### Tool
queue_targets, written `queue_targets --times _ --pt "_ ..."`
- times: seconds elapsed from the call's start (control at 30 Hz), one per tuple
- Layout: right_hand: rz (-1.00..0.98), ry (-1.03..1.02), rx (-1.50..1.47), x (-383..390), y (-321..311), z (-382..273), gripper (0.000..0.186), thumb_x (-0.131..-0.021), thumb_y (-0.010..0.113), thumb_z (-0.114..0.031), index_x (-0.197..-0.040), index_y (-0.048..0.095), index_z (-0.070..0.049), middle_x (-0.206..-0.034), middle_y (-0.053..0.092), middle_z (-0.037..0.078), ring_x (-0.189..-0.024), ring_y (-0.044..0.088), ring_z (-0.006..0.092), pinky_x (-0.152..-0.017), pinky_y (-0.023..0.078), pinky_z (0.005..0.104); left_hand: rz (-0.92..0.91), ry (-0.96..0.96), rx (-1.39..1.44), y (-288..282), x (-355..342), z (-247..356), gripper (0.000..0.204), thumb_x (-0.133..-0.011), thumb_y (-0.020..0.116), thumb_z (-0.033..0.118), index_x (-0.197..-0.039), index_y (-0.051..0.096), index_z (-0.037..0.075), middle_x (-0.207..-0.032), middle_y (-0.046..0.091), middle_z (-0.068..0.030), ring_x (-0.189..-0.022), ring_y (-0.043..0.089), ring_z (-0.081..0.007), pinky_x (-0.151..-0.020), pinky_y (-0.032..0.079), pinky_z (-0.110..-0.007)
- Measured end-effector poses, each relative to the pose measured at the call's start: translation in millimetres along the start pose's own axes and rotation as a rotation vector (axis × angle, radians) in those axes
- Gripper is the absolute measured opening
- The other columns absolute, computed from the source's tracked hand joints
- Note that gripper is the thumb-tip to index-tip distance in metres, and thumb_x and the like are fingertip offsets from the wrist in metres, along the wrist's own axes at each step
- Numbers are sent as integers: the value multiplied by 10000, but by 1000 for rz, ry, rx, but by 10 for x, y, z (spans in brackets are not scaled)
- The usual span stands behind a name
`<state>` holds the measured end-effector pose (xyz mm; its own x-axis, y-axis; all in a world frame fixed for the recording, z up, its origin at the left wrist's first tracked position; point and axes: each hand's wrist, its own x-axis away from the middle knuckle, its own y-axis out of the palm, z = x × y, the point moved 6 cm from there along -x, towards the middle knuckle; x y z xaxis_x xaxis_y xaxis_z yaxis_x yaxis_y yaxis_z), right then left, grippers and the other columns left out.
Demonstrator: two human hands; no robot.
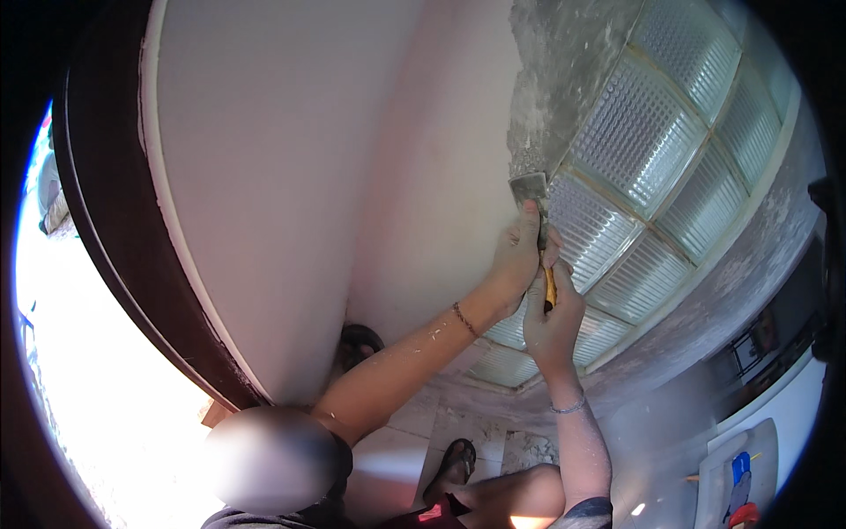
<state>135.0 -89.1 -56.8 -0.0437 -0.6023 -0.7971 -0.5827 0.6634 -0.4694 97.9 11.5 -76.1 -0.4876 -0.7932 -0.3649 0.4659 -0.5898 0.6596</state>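
1. Right hand (pixel 555 324): fingers curled fully around the handle (pixel 550 289) of the scraper (pixel 530 187), leaving no gap. This rear grip probably supplies the push.
2. Left hand (pixel 516 260): just above the right fingers, wrapped close about the scraper's neck, thumb laid along it toward the blade. Placed there, the thumb likely steadies the blade and sets its angle.
3. Scraper: held in both sets of fingers, handle down, blade up. The blade lies just beyond the left thumb tip and appears to rest on the wall, its broad edge turned away from the fingers, presumably so that the full width meets the surface.
4. Grey patch (pixel 564 84): directly above the fingers, its lower end at the blade. Its left border is ragged.
5. Wall (pixel 441 167): pale, smooth, left of the fingers.
6. Glass blocks (pixel 641 128): right of the fingers, set in a grid. The blade stands near their edge, so a slim two-handed hold seems suited to this strip.
7. Floor (pixel 407 443): tiled, well below the fingers.
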Motion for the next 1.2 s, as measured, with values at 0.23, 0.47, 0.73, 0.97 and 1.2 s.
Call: queue_targets --times 0.23,0.47,0.73,0.97,1.2 --pt "-5 9 -28 -34 -4 -29 227 -985 537 9 -1193 584 87 -806 607 142 -723 579 141 -655 459 284 -21 51 -32 37 -22 92 663 -1024 356 658 -850 564 52 -611 475 -9 -600 592 -192 -672 573 -345" --pt "87 -56 22 -42 31 -37 188 -965 572 -8 -1137 605 63 -772 646 222 -715 714 327 -632 510 338 38 43 29 33 39 125 666 -1047 341 628 -806 554 45 -606 477 -25 -563 534 -149 -619 536 -317" --pt "94 -97 16 -2 107 -58 181 -966 568 -8 -1125 603 71 -806 635 244 -720 699 283 -649 500 311 3 51 -37 -59 -10 132 645 -1029 378 639 -821 561 56 -599 462 -8 -569 558 -169 -667 579 -351" --pt "40 38 -64 43 72 54 258 -959 536 40 -1210 577 85 -891 596 145 -795 574 140 -720 464 269 11 92 -47 4 11 116 640 -1055 362 606 -796 563 57 -593 462 -7 -552 480 -125 -618 516 -312" --pt "88 71 -37 21 154 38 252 -953 546 36 -1193 594 94 -785 605 182 -702 578 161 -670 469 288 59 7 -51 -30 14 156 637 -1069 333 593 -787 551 64 -597 449 -5 -560 448 -108 -617 520 -303"
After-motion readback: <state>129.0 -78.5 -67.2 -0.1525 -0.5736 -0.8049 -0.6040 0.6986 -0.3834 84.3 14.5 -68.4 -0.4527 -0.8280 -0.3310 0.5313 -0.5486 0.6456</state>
